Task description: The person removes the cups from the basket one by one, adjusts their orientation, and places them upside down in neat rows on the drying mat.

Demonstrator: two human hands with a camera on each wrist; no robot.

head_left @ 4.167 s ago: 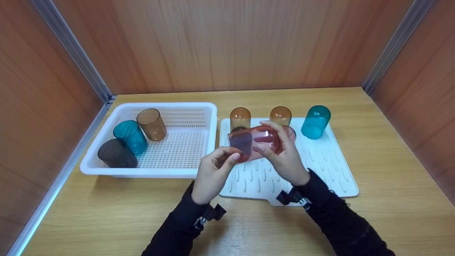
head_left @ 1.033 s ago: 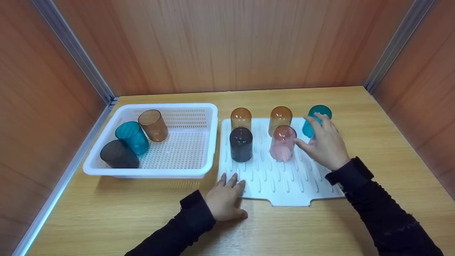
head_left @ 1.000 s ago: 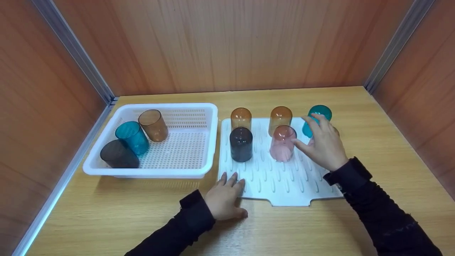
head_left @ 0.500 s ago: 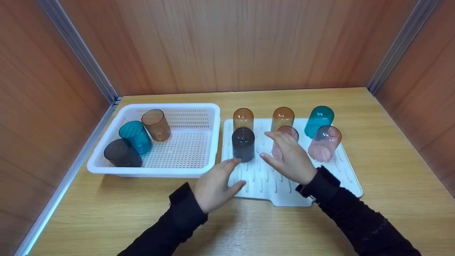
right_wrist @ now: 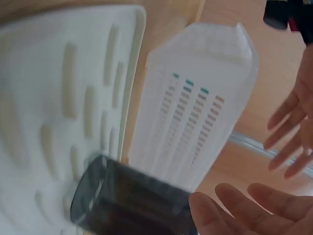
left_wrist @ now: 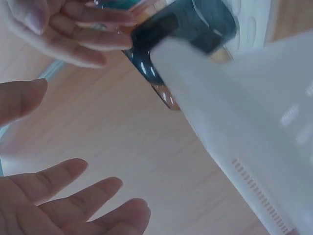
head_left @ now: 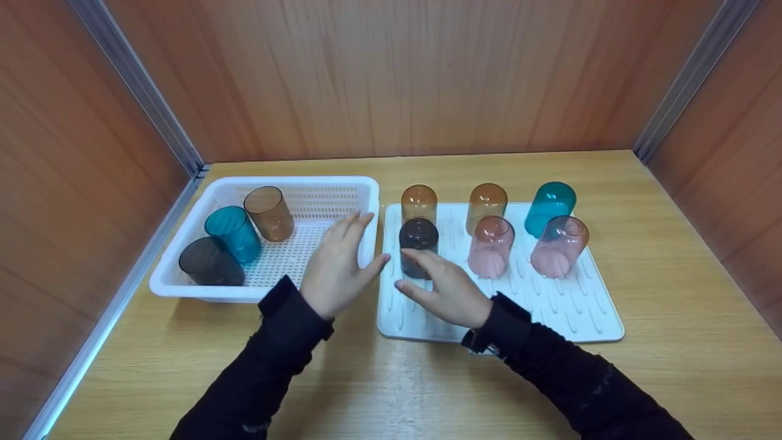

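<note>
My left hand (head_left: 337,269) hovers over the front right part of the white basket (head_left: 263,294), its fingers extended and holding nothing. In the basket lean a dark grey cup (head_left: 211,263), a teal cup (head_left: 233,235) and a brown cup (head_left: 270,214), mouths up. My right hand (head_left: 449,292) is above the white drying mat (head_left: 580,318), fingers loosely spread, near an upside-down dark grey cup (head_left: 419,235). In the right wrist view that dark grey cup (right_wrist: 132,196) appears close to the fingertips; contact cannot be told. Neither hand grips anything.
Upside down on the mat stand two amber cups (head_left: 419,201), a teal cup (head_left: 551,208) and two pink cups (head_left: 490,247), the right-hand pink one (head_left: 559,247) tilted. Wooden panels (head_left: 397,79) enclose the table (head_left: 391,391) at back and sides.
A pink cup held earlier in both hands now stands on the mat, released. My right hand has moved left across the mat; my left hand has risen from the mat's edge towards the basket.
</note>
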